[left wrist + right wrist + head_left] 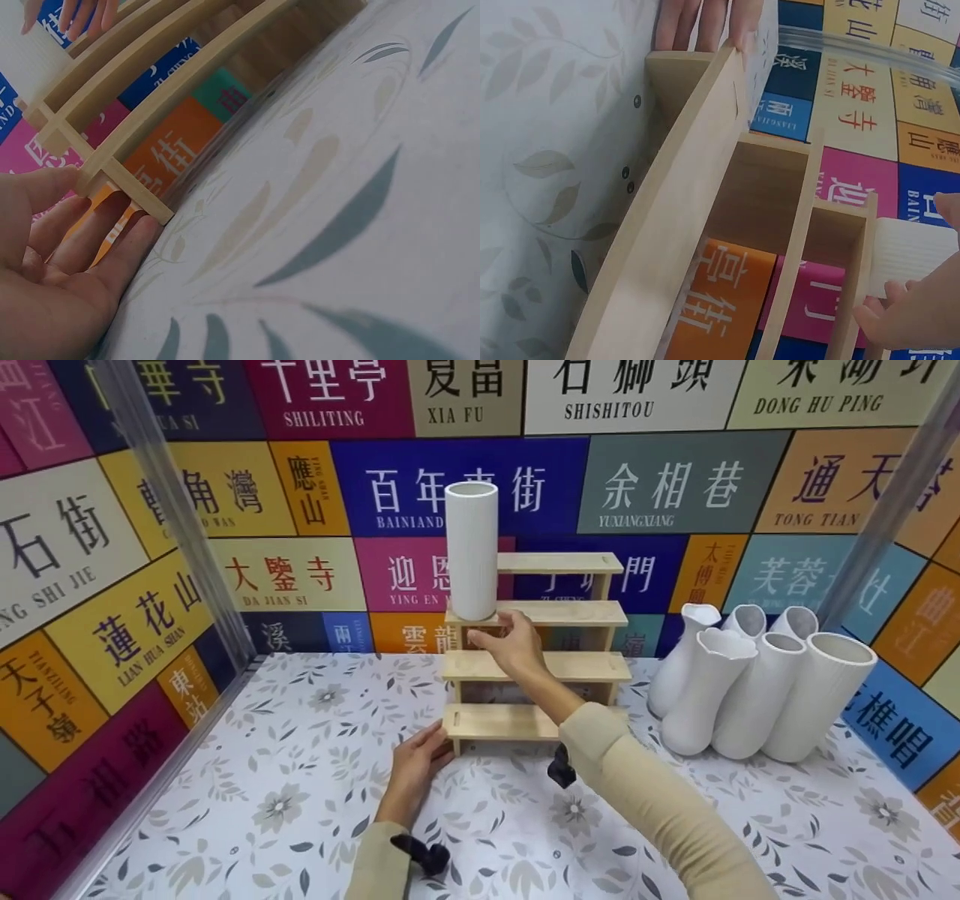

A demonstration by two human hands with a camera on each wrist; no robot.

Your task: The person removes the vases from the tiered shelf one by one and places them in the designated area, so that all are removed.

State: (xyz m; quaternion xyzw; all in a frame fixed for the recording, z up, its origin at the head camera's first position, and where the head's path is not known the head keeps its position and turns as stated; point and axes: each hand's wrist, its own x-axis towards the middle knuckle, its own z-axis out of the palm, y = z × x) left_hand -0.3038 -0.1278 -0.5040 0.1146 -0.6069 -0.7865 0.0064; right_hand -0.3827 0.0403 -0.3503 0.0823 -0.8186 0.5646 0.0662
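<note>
A tall white cylindrical vase (472, 555) stands upright at the left end of the second tier from the top of a stepped wooden stand (525, 722). My right hand (517, 649) is at the base of that vase, thumb and fingers spread apart; the index fingertip is by its lower right edge. Whether it touches the vase I cannot tell. My left hand (416, 765) rests against the left end of the stand's lowest tier. In the left wrist view, the thumb (60, 184) touches the tier's corner, and the other fingers lie extended along the leg.
Several white vases (776, 697), some with wavy rims, stand grouped to the right of the stand. A floral cloth (300, 780) covers the table. Behind it rises a wall of coloured sign panels (457, 487), with clear upright strips (172, 510) at both sides.
</note>
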